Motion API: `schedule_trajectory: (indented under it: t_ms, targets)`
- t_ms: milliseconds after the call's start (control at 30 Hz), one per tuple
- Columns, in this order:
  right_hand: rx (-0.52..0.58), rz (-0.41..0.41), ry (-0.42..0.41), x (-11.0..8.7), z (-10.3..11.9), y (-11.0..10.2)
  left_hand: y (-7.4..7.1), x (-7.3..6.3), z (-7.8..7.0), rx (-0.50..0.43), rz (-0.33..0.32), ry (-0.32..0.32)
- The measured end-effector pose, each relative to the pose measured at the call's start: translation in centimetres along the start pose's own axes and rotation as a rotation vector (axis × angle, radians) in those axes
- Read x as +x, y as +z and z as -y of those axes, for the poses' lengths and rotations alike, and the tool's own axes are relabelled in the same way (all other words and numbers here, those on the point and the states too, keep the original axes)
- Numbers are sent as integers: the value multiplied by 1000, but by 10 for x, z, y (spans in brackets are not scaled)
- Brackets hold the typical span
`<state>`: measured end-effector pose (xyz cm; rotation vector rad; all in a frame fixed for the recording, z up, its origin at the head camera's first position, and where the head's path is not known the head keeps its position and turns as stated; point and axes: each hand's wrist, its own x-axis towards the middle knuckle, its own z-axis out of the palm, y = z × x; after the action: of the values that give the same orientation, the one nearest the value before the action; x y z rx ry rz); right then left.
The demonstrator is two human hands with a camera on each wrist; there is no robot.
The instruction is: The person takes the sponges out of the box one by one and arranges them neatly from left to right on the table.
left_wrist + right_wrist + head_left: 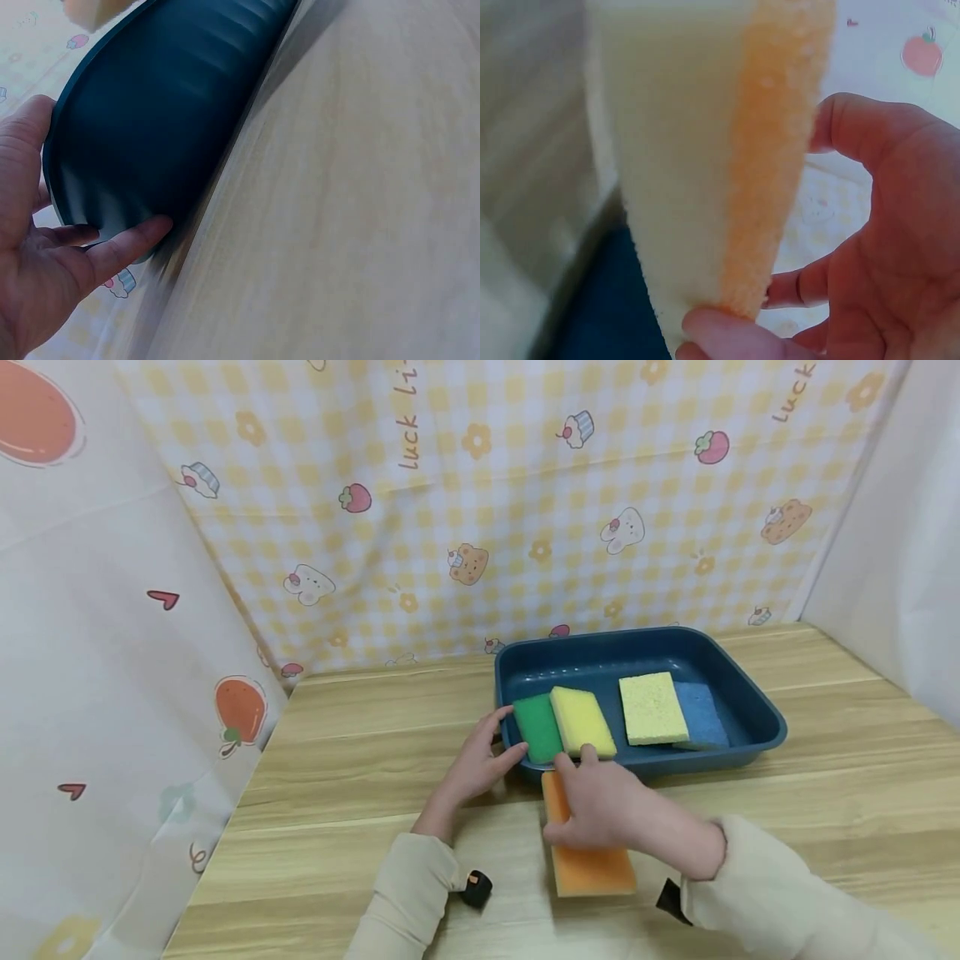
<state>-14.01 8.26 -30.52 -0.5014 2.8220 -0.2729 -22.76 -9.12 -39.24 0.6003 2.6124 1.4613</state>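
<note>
A dark blue tray (570,668) lies on the wooden table. My left hand (480,762) grips its front left corner; in the left wrist view, thumb and fingers (124,251) lie about the tray's rim and outer wall. My right hand (603,802) holds an orange-and-cream sponge (596,872) in front of the tray, pinched along its edges. From the right wrist camera, the sponge (675,150) shows its two layers side-on. Inside the tray, a green sponge (537,731) leans beside a yellow sponge (581,722). A pale yellow sponge (652,708) partly overlaps a blue sponge (701,717).
Behind the tray hangs a yellow checked curtain (420,560) with printed figures. White cloth sides stand at left (112,652) and right (922,560). The wooden table (337,760) extends on both sides of the tray. Small black devices (476,890) sit at the sleeves.
</note>
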Motion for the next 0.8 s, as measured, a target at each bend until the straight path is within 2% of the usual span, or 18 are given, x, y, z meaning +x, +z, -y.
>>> schedule_trajectory:
  t_ms: [200,367,800]
  targets:
    - [32,70,-11,2,6,27,-1,-1,0,9,-1,6]
    - [10,70,-33,8,7,44,-2,-2,-1,7,3,15]
    - [-38,76,-31,10,11,53,-2,-3,-2,-2,2,25]
